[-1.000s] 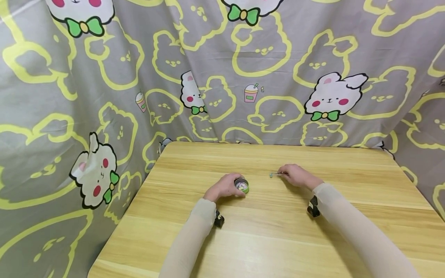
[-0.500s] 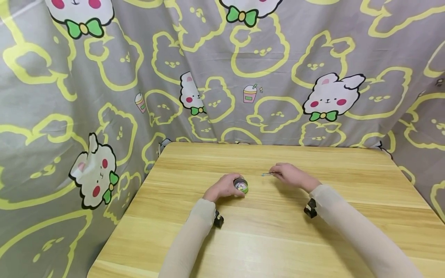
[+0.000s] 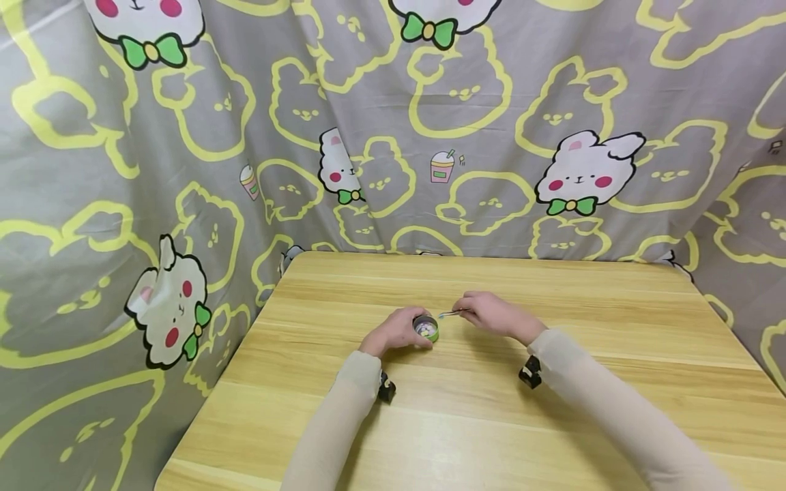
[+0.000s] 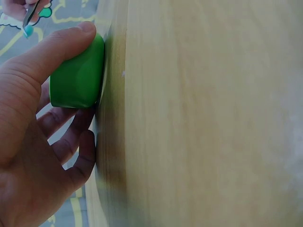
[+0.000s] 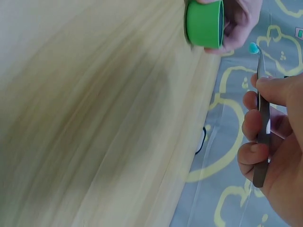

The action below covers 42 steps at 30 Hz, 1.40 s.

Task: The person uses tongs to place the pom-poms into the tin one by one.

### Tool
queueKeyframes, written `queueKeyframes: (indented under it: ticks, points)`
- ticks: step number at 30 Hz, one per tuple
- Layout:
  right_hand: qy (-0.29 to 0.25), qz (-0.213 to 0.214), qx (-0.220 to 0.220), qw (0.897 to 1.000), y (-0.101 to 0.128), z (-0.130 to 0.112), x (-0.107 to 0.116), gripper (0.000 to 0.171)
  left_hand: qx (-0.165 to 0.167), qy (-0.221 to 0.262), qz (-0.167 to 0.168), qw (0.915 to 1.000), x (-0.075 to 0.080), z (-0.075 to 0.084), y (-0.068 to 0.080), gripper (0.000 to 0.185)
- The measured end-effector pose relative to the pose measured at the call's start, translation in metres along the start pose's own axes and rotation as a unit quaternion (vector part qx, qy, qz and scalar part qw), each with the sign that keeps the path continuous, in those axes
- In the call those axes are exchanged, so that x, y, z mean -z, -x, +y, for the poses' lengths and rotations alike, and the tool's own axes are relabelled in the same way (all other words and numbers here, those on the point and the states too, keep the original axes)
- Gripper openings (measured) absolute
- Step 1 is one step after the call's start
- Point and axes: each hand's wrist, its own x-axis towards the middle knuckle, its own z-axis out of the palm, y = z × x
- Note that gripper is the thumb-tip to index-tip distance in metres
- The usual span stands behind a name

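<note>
My left hand [image 3: 399,329] grips a small round green tin [image 4: 78,80] standing on the table, thumb on one side and fingers on the other. Small pale and yellowish pieces [image 3: 425,330] lie inside its open top, too small to identify. My right hand [image 3: 496,316] holds a pair of bent-tip metal tweezers [image 5: 263,142] between thumb and fingers. At the tweezers' tip sits a small round teal piece [image 5: 254,48], just off the tin's upper right rim in the head view. In the right wrist view that piece is apart from the tin.
A wood-grain table [image 3: 491,423] spreads under both hands. Behind it and at the sides hangs a grey curtain [image 3: 393,102] with yellow outlines and white cartoon animals. Each wrist wears a small black device [image 3: 531,372].
My right hand has moved left with the tweezers and the teal piece, from well right of the tin to close by its rim. The left hand and tin have stayed in place.
</note>
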Motion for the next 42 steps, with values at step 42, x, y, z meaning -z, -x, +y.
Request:
queueKeyframes:
  ticks: [42]
  points:
    - [-0.018, 0.004, -0.07, 0.997, 0.024, 0.016, 0.001, 0.014, 0.001, 0.016, -0.002, 0.9999, 0.0, 0.002, 0.003, 0.054]
